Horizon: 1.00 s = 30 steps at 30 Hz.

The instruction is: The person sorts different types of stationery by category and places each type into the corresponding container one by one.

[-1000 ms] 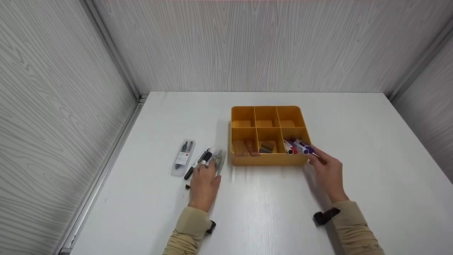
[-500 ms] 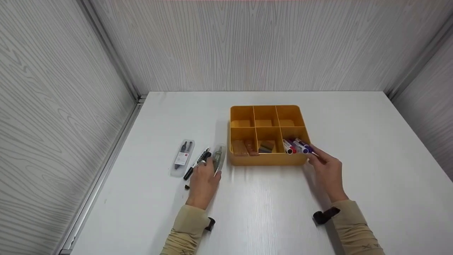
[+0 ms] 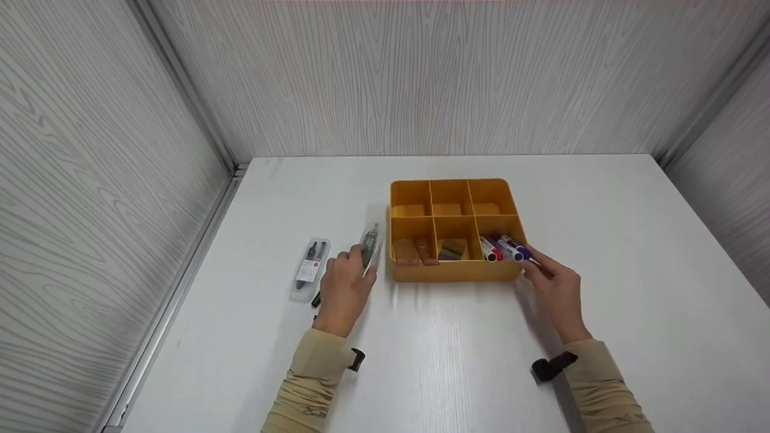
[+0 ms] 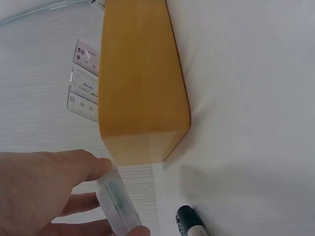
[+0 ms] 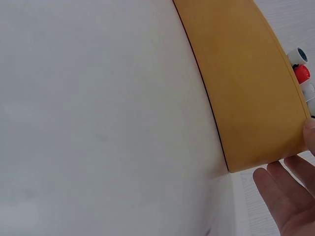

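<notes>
My left hand [image 3: 344, 288] pinches a clear plastic case with a green drawing compass [image 3: 370, 242] inside, just left of the yellow organizer box [image 3: 454, 273]. In the left wrist view the case [image 4: 118, 206] tilts between thumb and fingers, near the box's corner. My right hand [image 3: 556, 294] holds the box at its front right corner. The right wrist view shows the thumb at the rim and the fingers against the side wall [image 5: 246, 88]. Several whiteboard markers [image 3: 502, 248] lie in the front right compartment beside that hand.
A second clear case with a dark compass [image 3: 310, 267] lies at the left. A black marker [image 3: 317, 299] is mostly hidden behind my left hand. Clear rulers [image 4: 83, 88] stick up from the box, and its front middle compartment holds small dark blocks [image 3: 452, 249].
My left hand has moved the green compass case off its spot, forward beside the box's left wall, and now covers most of the loose black markers. The right hand stays at the box corner.
</notes>
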Tool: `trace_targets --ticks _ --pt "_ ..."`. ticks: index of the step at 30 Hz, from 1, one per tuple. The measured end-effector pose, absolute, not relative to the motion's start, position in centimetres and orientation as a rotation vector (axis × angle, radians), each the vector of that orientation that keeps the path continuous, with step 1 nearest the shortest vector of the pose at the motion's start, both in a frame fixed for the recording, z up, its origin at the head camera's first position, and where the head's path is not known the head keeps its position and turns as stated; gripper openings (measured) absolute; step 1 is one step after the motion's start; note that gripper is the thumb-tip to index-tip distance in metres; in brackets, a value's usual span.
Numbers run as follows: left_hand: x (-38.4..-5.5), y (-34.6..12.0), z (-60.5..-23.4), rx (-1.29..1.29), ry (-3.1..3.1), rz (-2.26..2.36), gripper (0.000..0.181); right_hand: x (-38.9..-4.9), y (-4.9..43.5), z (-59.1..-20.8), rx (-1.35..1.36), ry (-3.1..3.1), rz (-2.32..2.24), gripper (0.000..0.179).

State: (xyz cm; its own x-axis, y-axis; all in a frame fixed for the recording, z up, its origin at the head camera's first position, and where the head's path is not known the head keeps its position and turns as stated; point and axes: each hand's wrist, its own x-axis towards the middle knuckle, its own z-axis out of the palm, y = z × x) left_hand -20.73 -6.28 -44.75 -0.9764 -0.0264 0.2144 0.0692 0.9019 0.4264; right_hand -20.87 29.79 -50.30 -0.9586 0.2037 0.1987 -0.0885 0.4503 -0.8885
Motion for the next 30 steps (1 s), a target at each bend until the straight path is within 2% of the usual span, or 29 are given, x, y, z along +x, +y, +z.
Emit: trace_targets --ticks 11,21,30 --pt "-22.6 -4.7 -41.5 -0.204 -2.778 -0.499 0.042 -21.2 29.9 -51.0 -0.057 -2.362 1.514 0.042" --pt "-25.1 -2.9 -39.7 -0.293 -2.909 -0.414 0.038 -20.0 28.6 -48.3 -0.124 -2.421 1.52 0.042" --pt "-27.6 -1.5 -39.1 -0.308 -3.023 -0.33 0.03 -20.9 29.7 -50.4 -0.108 -2.411 1.545 0.044"
